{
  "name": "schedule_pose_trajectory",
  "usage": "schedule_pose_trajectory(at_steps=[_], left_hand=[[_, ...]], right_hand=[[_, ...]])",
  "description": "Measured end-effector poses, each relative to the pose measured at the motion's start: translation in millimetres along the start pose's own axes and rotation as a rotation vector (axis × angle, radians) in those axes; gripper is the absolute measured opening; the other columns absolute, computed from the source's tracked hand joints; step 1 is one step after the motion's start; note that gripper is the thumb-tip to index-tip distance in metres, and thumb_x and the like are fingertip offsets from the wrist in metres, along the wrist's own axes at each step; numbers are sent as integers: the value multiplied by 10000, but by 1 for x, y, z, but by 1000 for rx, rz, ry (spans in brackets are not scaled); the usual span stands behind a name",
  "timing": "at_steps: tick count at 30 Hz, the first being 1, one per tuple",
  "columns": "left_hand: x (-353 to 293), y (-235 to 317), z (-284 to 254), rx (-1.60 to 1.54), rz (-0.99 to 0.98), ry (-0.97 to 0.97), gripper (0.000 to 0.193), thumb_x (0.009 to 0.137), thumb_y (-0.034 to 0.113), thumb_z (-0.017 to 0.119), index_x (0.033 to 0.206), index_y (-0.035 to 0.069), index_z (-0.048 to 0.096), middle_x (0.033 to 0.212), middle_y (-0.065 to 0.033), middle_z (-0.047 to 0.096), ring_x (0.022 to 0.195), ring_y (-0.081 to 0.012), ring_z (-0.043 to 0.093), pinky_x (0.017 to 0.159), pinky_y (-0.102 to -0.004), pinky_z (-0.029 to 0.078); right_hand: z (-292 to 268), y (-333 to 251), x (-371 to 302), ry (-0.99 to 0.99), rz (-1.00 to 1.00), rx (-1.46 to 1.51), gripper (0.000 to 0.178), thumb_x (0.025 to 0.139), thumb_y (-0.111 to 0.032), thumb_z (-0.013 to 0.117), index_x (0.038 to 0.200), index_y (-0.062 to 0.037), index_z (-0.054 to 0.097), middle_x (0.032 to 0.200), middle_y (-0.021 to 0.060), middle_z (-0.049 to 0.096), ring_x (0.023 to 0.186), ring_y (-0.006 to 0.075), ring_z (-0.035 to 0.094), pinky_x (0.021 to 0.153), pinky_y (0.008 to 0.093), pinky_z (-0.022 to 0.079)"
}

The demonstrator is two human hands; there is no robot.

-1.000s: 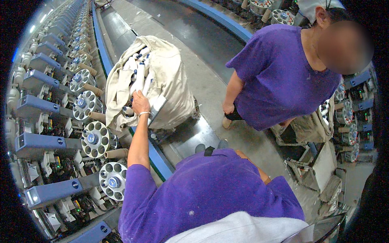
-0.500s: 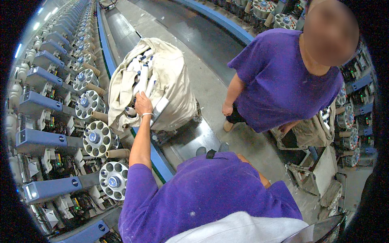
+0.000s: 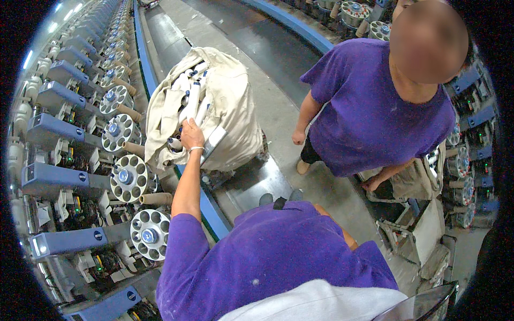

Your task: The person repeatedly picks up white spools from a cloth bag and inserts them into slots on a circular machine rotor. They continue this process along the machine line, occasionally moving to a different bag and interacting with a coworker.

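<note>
My left hand (image 3: 192, 135) reaches into a cloth-lined cart (image 3: 233, 107) heaped with white yarn bobbins that have dark blue tips. Its fingers are closed round the lower end of a long white yarn bobbin (image 3: 191, 107); the fingertips are partly hidden. A flat metal plate (image 3: 214, 142) sticks up at the cart's near side, just right of my wrist. More bobbins (image 3: 174, 143) lie beneath the hand, among folds of cream cloth. Of my right arm only a strip shows beside my body, and that hand is out of sight.
A long row of winding machines with round bobbin magazines (image 3: 149, 235) runs along my left, behind a blue rail (image 3: 214, 211). On the right a co-worker in a purple shirt (image 3: 380, 107) stands beside another cloth-lined cart (image 3: 415, 182). A metal-framed trolley (image 3: 428, 230) is nearer.
The view has shifted slightly. My left hand keeps its place at the bobbins in the cart. The co-worker's arm nearer the second cart has reached down towards it.
</note>
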State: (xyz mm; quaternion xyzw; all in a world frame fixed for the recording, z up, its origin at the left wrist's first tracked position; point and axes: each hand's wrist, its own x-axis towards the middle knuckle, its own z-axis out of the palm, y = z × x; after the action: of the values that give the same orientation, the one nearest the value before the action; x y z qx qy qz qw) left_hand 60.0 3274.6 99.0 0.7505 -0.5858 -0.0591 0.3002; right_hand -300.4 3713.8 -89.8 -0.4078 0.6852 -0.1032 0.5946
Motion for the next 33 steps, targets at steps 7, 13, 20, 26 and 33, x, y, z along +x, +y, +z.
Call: schedule_pose_trajectory(at_steps=[7,13,20,26,33], left_hand=[[-2,2,-3,38,-29,-12,381,961,390,399,1025,59,576,946,-206,651,871,-425,602,751,-521,446],[-4,5,-5,48,-16,35,365,959,384,408,999,61,575,939,-199,647,858,-428,596,738,-515,450],[-4,8,-4,21,8,44,373,958,383,412,979,50,578,928,-207,641,851,-427,595,729,-513,447],[-2,3,1,42,-17,35,367,956,372,428,988,43,585,931,-221,638,851,-430,593,739,-509,450],[11,1,28,142,277,45,347,976,281,395,974,6,607,956,-237,609,862,-440,581,755,-501,455]], right_hand=[[0,11,5,0,-5,-40,359,845,-341,577,1111,-118,667,999,122,699,905,317,657,798,414,498],[-1,14,6,-2,-6,-58,362,845,-344,575,1111,-115,662,1002,125,694,904,312,653,794,416,496],[-1,23,8,-7,-22,-77,366,845,-347,573,1111,-111,657,1007,128,688,903,306,649,790,417,493],[5,46,15,-10,-82,-82,370,845,-351,571,1112,-107,652,1010,131,683,902,301,646,786,418,491],[-2,83,45,46,-246,-93,380,827,-360,583,1090,-93,646,975,149,679,872,297,642,753,428,485]])
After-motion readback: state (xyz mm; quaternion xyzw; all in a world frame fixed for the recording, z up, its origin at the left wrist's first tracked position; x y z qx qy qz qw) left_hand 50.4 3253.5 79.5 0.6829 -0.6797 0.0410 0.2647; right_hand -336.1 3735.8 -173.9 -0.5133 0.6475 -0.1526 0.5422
